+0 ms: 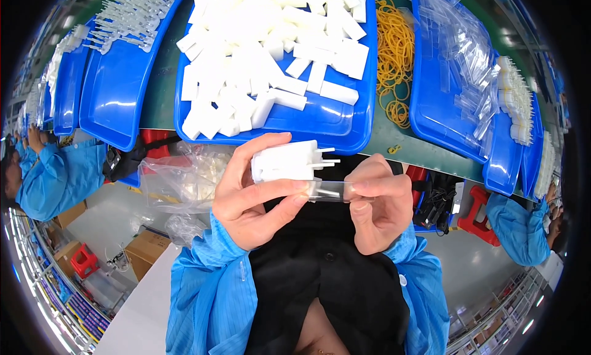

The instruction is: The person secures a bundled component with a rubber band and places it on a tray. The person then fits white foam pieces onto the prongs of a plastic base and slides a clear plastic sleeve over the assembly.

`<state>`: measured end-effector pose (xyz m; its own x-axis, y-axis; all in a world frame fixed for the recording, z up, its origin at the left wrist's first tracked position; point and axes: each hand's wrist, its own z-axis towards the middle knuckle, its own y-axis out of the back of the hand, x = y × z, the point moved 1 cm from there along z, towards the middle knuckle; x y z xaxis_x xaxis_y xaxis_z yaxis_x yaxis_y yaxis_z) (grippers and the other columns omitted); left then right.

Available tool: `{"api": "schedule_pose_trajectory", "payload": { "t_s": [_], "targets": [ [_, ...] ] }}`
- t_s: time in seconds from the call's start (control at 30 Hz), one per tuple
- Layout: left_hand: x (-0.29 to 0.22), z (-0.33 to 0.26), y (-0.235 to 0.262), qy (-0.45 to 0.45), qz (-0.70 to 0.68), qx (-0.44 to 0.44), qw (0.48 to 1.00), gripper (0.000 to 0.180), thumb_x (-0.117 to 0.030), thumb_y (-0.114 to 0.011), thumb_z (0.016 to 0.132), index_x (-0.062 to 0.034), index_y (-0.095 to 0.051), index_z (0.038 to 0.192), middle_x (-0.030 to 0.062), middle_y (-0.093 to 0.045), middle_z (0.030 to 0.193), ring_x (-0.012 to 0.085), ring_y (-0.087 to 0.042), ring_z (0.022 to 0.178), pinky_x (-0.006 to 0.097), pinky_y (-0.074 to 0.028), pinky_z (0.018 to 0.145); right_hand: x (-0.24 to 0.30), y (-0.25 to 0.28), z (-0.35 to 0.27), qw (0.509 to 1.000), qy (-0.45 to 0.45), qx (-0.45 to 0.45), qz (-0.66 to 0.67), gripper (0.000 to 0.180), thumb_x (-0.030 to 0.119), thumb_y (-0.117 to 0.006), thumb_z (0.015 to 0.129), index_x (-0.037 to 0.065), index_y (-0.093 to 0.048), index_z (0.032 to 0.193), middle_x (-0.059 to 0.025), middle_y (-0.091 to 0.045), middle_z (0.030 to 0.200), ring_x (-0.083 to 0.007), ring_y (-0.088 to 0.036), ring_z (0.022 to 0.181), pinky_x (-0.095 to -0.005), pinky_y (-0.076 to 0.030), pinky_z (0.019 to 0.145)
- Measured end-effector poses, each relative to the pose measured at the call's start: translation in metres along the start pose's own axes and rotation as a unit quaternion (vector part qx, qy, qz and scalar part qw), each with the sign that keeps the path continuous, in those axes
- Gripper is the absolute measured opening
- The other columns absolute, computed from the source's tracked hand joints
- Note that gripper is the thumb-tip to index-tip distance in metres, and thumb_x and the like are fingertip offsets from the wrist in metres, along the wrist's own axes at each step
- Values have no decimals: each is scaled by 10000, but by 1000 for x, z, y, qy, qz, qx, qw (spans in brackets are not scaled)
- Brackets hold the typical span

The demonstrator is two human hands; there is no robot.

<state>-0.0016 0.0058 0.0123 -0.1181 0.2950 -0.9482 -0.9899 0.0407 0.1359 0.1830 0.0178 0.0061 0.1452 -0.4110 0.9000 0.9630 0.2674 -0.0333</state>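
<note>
Head view: white block (286,162), thin prongs (326,165) pointing right, number unclear.

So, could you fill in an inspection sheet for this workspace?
Surface: green table carrying blue trays.
Job's things: white pronged piece, clear strip; white blocks heaped in the middle tray.
Clutter: yellow loops between trays; clear plastic bag left of the hands.
Grip: left-hand grip holds the white pronged piece; right-hand grip pinches the clear strip's right end.
Cables: black tangle low on the right, apparently cables.
Surroundings: blue-sleeved co-workers on both sides, red stools, cardboard boxes.
</note>
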Motion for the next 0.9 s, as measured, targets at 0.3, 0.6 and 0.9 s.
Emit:
{"api": "schedule_pose_trajectory", "payload": {
  "t_s": [0.3,0.6,0.9],
  "targets": [
    [1,-4,-4,-1,53,-28,998,269,0,-734,667,-69,-674,920,228,-463,1205,317,-546,1024,375,-476,822,-1,3,4,998,-51,7,28,177,-6,-596,810,-16,-506,962,-104,-555,804,-119,-453,644,-216,-359,562],
    [1,0,-7,-62,130,-47,988,282,4,-727,678,-69,-657,942,233,-454,1201,340,-559,1013,372,-506,781,-3,3,7,996,-85,7,40,146,-21,-562,825,-17,-503,959,-86,-531,793,-105,-435,655,-218,-346,573],
    [1,4,1,5,-1,-1,1000,244,16,-675,722,-22,-653,962,251,-472,1214,346,-517,1087,392,-454,856,1,12,10,997,-67,-32,-18,127,-10,-558,833,-18,-511,950,-82,-546,793,-89,-428,622,-206,-346,577]
  ]
}}
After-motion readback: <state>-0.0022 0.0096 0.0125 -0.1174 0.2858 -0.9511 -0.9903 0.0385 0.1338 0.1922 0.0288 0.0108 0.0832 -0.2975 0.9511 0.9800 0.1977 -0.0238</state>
